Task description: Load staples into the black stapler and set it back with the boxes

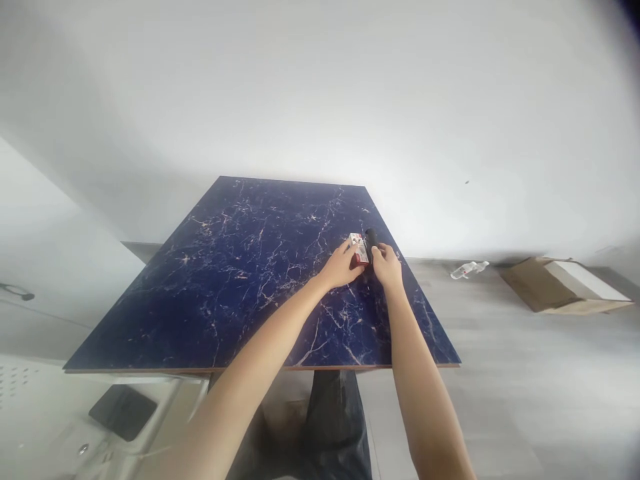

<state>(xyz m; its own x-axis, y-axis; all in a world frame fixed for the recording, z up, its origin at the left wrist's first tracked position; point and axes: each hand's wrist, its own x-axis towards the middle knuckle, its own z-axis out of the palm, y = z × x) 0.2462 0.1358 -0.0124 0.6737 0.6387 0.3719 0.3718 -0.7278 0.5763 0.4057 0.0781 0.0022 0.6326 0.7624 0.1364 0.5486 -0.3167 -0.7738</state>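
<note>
Toward the right side of the blue marbled table [240, 267], my left hand [339, 268] is closed around a small white and red box [361, 252], its thumb and fingers on opposite sides. Just beside the box is a black, rounded, elongated object [371, 239], whose exact kind I cannot make out. My right hand [387, 265] grips this black object from its right side, covering its lower part. The two items are side by side, touching or nearly so.
A pale wall rises behind the table. On the floor to the right lie clear plastic bottles [469, 269] and an open cardboard box [560, 287]. At the lower left, a dark flat object [123, 412] rests on a light surface. My legs are at the table's front edge.
</note>
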